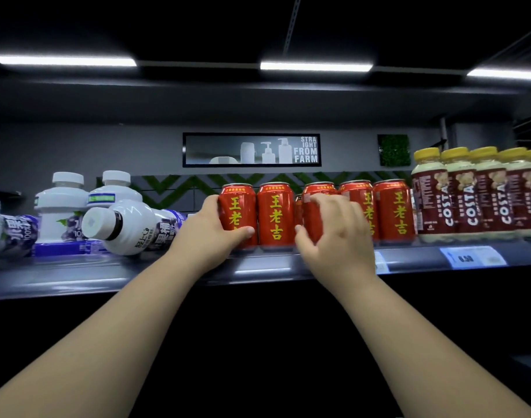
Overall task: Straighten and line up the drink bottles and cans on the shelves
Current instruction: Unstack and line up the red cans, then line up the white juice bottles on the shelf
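Several red cans with yellow characters stand in a row on the shelf. My left hand grips the leftmost red can, thumb across its lower front. My right hand grips the third red can, fingers over its top and thumb at its left side. Between them stands a second red can that neither hand touches. To the left, a white bottle with a purple label lies on its side, cap toward me. Two white bottles stand upright behind it.
A row of Costa coffee bottles with yellow caps stands at the right of the shelf. Another white bottle lies at the far left. A price tag hangs on the shelf edge. A sign hangs on the back wall.
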Motion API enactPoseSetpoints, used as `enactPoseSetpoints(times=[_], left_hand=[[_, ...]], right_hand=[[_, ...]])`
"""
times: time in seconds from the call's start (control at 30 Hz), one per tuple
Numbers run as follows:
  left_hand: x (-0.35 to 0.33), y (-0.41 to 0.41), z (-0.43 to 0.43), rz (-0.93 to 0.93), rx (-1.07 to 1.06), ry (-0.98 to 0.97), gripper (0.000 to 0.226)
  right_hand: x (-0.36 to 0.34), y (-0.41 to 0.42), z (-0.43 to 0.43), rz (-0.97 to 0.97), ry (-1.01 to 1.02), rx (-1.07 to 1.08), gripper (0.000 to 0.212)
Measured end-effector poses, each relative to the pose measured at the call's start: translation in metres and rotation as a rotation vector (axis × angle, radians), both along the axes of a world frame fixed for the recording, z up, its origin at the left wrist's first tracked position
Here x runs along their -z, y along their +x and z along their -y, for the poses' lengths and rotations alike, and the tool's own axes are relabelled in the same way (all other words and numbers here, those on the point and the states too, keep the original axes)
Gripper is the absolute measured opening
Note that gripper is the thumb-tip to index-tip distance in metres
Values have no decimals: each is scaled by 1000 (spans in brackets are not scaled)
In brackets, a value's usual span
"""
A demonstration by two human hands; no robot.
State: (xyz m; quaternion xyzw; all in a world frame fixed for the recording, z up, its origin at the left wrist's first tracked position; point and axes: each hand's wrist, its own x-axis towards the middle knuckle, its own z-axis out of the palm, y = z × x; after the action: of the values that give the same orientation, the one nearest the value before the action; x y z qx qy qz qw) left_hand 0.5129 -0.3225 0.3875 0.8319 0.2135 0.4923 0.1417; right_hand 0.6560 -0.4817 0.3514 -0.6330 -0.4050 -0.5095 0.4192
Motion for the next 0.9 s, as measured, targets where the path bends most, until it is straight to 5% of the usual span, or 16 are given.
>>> enactPoseSetpoints(times=[0.2,0.5,0.7,0.9], left_hand=[[2,17,14,-24,-59,34,85],[19,17,14,24,-147,207,105],[29,10,19,67,-167,474,82],[49,-15,29,-2,-161,440,76]], right_hand=[[3,28,13,-125,-43,93,55],[7,32,12,-24,-183,113,57],[9,29,18,2,-320,87,71],[7,30,28,-31,-405,35,80]])
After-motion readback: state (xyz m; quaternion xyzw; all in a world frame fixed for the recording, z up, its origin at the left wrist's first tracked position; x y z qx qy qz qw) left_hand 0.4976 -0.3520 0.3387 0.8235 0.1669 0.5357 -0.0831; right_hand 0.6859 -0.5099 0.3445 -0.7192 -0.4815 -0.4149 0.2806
